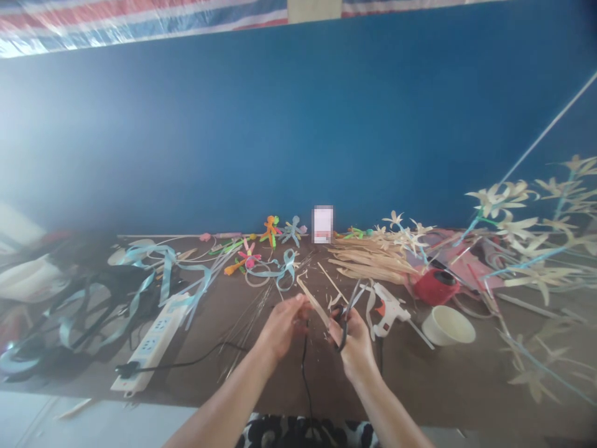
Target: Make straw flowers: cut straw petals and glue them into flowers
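Note:
My right hand (353, 341) is closed around black-handled scissors (344, 330), their blades pointing up and away. Its thumb side also holds the lower end of a pale, dry, husk-like strip (313, 301), which slants up to the left. Beside that strip is my left hand (283, 325), its fingers loosely curved and slightly apart. The left fingertips are close to the strip's edge; whether they touch it I cannot tell. A thin pale stick (331, 281) and small scraps lie on the brown table (261, 398) just beyond the hands.
A white glue gun (388, 311), cream cup (448, 326) and red roll (436, 286) stand right. Behind lie pale strips (373, 260); husk-like flowers (506, 199) spread far right. Left are a power strip (152, 345), its black cord (196, 362) and blue ribbon (140, 298).

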Action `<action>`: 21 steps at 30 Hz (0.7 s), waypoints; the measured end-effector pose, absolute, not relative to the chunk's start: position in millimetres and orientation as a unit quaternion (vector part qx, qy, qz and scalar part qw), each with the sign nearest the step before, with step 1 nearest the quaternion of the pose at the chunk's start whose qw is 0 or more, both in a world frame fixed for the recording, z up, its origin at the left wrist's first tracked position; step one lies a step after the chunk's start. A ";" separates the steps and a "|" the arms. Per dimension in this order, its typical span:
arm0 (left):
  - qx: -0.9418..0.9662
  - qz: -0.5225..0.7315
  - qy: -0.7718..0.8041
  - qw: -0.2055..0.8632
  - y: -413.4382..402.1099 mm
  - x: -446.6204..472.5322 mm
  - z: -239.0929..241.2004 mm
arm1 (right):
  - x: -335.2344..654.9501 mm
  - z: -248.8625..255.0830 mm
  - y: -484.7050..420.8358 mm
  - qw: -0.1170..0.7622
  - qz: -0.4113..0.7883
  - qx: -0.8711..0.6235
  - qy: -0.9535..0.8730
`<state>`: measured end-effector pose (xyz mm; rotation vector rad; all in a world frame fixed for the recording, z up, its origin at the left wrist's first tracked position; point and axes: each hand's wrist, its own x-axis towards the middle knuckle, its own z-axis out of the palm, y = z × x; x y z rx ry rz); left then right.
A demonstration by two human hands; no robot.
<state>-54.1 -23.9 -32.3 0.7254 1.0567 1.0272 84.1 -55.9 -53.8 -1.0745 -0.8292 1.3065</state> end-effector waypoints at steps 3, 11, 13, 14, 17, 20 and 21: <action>0.320 0.432 0.444 0.717 -34.0 -44.8 -36.1 | 82.3 -56.6 -55.1 0.594 0.553 -0.459 -0.362; 0.299 0.467 0.471 0.686 -28.1 -43.1 -40.4 | 94.9 -52.3 -61.1 0.523 0.582 -0.468 -0.410; 0.303 0.469 0.483 0.674 -24.7 -47.3 -37.6 | 105.1 -49.7 -63.5 0.487 0.581 -0.454 -0.467; 0.303 0.469 0.487 0.672 -23.5 -49.2 -36.1 | 110.0 -49.5 -65.0 0.467 0.577 -0.453 -0.494; 0.302 0.468 0.490 0.671 -21.3 -52.5 -32.6 | 120.8 -56.3 -70.9 0.394 0.570 -0.478 -0.540; 0.303 0.468 0.490 0.669 -20.7 -51.6 -31.3 | 124.9 -70.6 -78.3 0.340 0.564 -0.515 -0.549; 0.305 0.468 0.490 0.669 -20.6 -50.8 -31.3 | 125.3 -75.2 -80.5 0.332 0.562 -0.523 -0.548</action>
